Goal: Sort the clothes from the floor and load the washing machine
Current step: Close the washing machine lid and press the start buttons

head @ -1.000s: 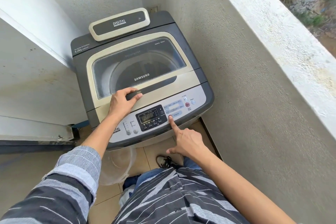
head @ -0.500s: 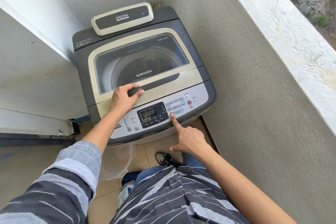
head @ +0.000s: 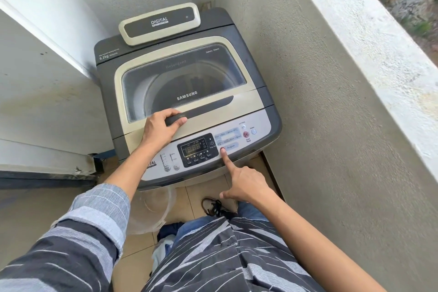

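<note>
A grey and cream top-loading washing machine (head: 258, 83) stands in the corner with its glass lid (head: 180, 78) closed. My left hand (head: 161, 129) grips the dark lid handle (head: 201, 110) at its left end. My right hand (head: 244, 181) has the index finger stretched out, its tip touching the control panel (head: 199, 149) at the Program button; the other fingers are curled and hold nothing. The display is lit. A few clothes (head: 166, 242) lie on the floor by my legs, mostly hidden by my shirt.
A clear plastic tub (head: 151, 211) sits on the tiled floor in front of the machine. A concrete parapet wall (head: 331, 125) runs close along the right side. A white panel and door frame (head: 35, 102) close off the left. My shoe (head: 213, 206) is below the machine.
My right index finger has stayed on the panel near the Program button, and my left hand has kept its grip on the lid handle. Only the view has shifted slightly.
</note>
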Available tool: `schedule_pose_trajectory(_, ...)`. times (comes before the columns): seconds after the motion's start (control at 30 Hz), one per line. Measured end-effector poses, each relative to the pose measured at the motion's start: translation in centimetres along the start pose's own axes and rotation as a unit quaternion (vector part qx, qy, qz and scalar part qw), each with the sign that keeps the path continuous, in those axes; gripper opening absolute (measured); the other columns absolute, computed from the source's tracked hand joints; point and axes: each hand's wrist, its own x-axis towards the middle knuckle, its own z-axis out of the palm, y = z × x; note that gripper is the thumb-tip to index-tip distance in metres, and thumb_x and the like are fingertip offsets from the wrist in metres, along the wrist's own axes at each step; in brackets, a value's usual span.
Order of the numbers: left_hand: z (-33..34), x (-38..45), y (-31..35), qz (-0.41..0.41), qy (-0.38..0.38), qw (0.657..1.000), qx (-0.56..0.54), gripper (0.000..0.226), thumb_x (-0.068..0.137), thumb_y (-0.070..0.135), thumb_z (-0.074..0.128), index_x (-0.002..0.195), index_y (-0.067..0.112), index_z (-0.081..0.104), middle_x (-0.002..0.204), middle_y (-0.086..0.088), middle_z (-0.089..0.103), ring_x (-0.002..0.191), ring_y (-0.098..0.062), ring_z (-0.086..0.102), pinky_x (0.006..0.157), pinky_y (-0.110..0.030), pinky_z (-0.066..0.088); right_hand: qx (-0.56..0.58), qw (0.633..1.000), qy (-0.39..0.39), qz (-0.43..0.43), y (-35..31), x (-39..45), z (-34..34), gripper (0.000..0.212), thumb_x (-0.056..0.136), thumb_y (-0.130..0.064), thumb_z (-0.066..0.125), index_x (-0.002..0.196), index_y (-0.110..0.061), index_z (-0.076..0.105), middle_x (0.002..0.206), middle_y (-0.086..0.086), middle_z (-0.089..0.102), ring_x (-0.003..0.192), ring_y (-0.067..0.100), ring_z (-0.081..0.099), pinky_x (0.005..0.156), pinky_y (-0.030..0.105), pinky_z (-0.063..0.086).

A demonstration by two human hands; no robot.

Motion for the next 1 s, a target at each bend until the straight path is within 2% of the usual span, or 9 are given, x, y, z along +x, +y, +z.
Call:
schedule_pose_trajectory(0.1,-0.1,0.2,-0.1,-0.002,-0.006,1.000,0.004,0.031,0.091,0.044,0.077,0.116,0.025,0.075,0.102,0.011,0.070,0.101,-0.013,0.063,0.089,-0.026,0.044,0.028,1.000,0.014,-0.001,0.0,0.0,0.0,0.120,0.089,-0.060,0.069,0.160,-0.038,-0.025,0.098,0.010,0.072,0.084,0.027,0.069,0.074,0.039,0.061)
schedule_pose_trajectory(0.2,0.0,0.3,0.0,-0.007,-0.008,1.000,0.008,0.033,0.091,0.045,0.077,0.117,0.025,0.075,0.107,0.009,0.071,0.101,-0.013,0.062,0.091,-0.026,0.044,0.065,0.997,0.044,0.010,0.6,0.2,-0.4,0.113,0.089,-0.061,0.067,0.163,-0.039,-0.015,0.112,0.013,0.071,0.097,0.030,0.070,0.081,0.039,0.060)
schedule_pose_trajectory(0.3,-0.1,0.2,0.1,-0.011,-0.007,1.000,0.008,0.034,0.091,0.045,0.077,0.119,0.024,0.075,0.107,0.008,0.071,0.101,-0.013,0.061,0.091,-0.027,0.044,0.094,0.992,0.064,0.051,2.0,0.4,-1.2,0.115,0.088,-0.062,0.068,0.163,-0.038,-0.016,0.114,0.015,0.070,0.101,0.033,0.069,0.088,0.041,0.058)
schedule_pose_trajectory(0.37,-0.1,0.2,0.1,-0.012,-0.009,1.000,0.010,0.034,0.091,0.045,0.076,0.118,0.025,0.075,0.106,0.008,0.071,0.100,-0.013,0.061,0.090,-0.027,0.044,0.098,0.990,0.067,0.073,3.2,0.6,-1.7,0.119,0.086,-0.062,0.069,0.162,-0.039,-0.019,0.113,0.015,0.070,0.102,0.033,0.069,0.087,0.040,0.058)
schedule_pose_trajectory(0.47,-0.1,0.2,0.2,-0.017,-0.009,1.000,0.011,0.033,0.092,0.044,0.076,0.118,0.025,0.074,0.103,0.010,0.068,0.100,-0.014,0.060,0.089,-0.027,0.043,0.087,0.991,0.065,0.084,4.4,0.9,-2.4,0.120,0.086,-0.062,0.070,0.161,-0.041,-0.022,0.112,0.014,0.068,0.101,0.033,0.067,0.081,0.039,0.055)
schedule_pose_trajectory(0.57,0.0,0.2,0.2,-0.013,-0.006,1.000,0.012,0.032,0.092,0.043,0.077,0.117,0.024,0.075,0.102,0.010,0.068,0.099,-0.014,0.060,0.088,-0.027,0.043,0.068,0.993,0.053,0.082,4.8,1.3,-2.9,0.117,0.087,-0.062,0.068,0.162,-0.041,-0.019,0.114,0.015,0.067,0.104,0.033,0.066,0.083,0.039,0.054)
schedule_pose_trajectory(0.7,0.0,0.3,-0.2,-0.015,-0.008,1.000,0.009,0.034,0.090,0.048,0.076,0.117,0.028,0.075,0.111,0.005,0.075,0.103,-0.016,0.063,0.089,-0.028,0.045,0.061,0.993,0.060,0.081,5.0,1.5,-3.4,0.109,0.089,-0.063,0.064,0.163,-0.042,-0.013,0.108,0.011,0.073,0.108,0.031,0.067,0.087,0.041,0.058)
schedule_pose_trajectory(0.9,0.1,0.4,-0.2,-0.019,-0.012,1.000,0.009,0.035,0.090,0.049,0.077,0.118,0.027,0.075,0.114,0.003,0.076,0.103,-0.017,0.064,0.089,-0.029,0.046,-0.024,0.994,0.060,0.092,4.2,1.6,-4.9,0.105,0.092,-0.060,0.064,0.166,-0.033,-0.005,0.133,0.009,0.064,0.121,0.031,0.063,0.088,0.038,0.054)
schedule_pose_trajectory(1.0,0.0,0.5,-0.2,-0.020,-0.012,1.000,0.006,0.034,0.090,0.048,0.077,0.118,0.027,0.075,0.113,0.002,0.076,0.102,-0.017,0.064,0.089,-0.029,0.046,-0.054,0.992,0.060,0.095,3.9,1.9,-5.4,0.101,0.094,-0.060,0.062,0.167,-0.030,-0.001,0.132,0.010,0.063,0.120,0.029,0.063,0.087,0.036,0.053)
